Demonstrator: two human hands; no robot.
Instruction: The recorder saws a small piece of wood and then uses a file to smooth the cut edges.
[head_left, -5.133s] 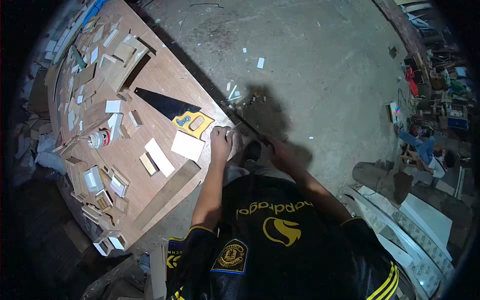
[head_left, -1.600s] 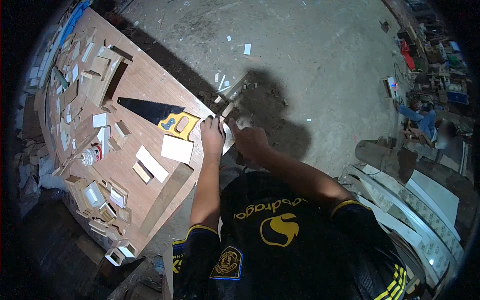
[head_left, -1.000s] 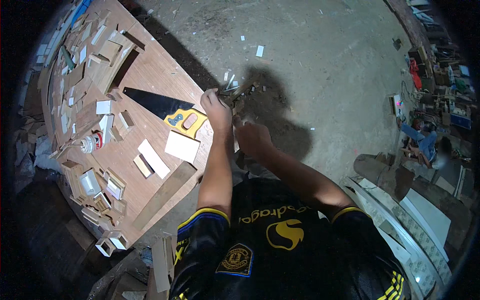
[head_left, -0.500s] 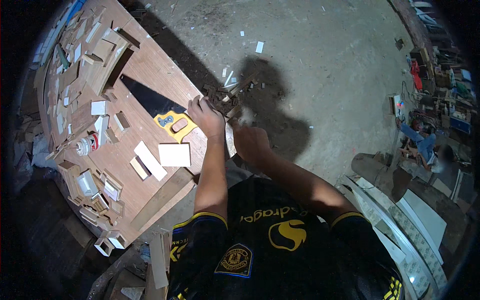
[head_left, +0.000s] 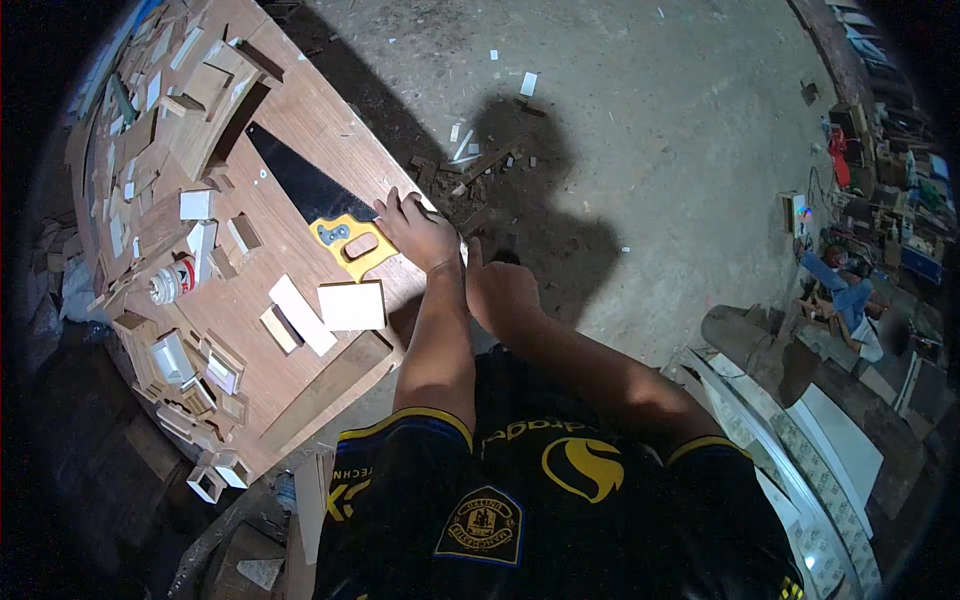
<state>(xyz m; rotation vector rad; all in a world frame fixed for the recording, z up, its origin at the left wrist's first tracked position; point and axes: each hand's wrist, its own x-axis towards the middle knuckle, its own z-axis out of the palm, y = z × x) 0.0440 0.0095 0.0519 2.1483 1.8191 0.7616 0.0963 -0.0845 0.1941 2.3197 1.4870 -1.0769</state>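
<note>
Place: a woodworking shop, a rough and cluttered one.
Worktop point(head_left: 325, 140): a broad wooden board, with cut material spread over much of it.
Saw point(head_left: 310, 190): a handsaw with a dark blade and yellow handle, lying flat on the worktop.
Wood pieces point(head_left: 207, 88): many sizes, crowded along the left side.
Small boxes point(head_left: 232, 468): open-ended, pale, grouped near the lower left corner.
Tub point(head_left: 172, 283): white with some red, among the wood pieces.
Floor point(head_left: 650, 150): grey, stained, like concrete.
Scraps point(head_left: 529, 84): white bits scattered on the floor.
Panels point(head_left: 840, 430): long, flat, gathered at the lower right.
Clutter point(head_left: 920, 230): mixed items along the right side, too small to tell apart.
</note>
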